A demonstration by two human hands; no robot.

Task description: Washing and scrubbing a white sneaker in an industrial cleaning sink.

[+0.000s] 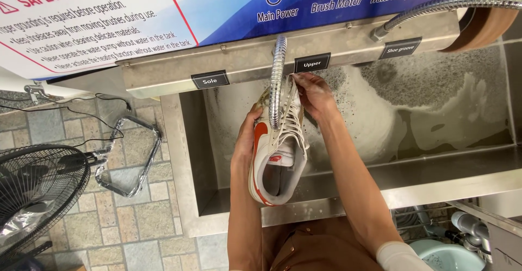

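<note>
We are holding the white and orange sneaker [274, 159] over the foamy steel tank [435, 113], left hand [246, 140] wrapped round its side, right hand [312, 94] pinching its dirty toe, so washing looks only begun.

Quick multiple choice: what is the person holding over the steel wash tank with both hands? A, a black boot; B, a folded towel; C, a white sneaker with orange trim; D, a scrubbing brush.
C: the left hand grips the side of a white sneaker with orange trim, while the right hand pinches its laces near the toe, above the steel tank.
</note>
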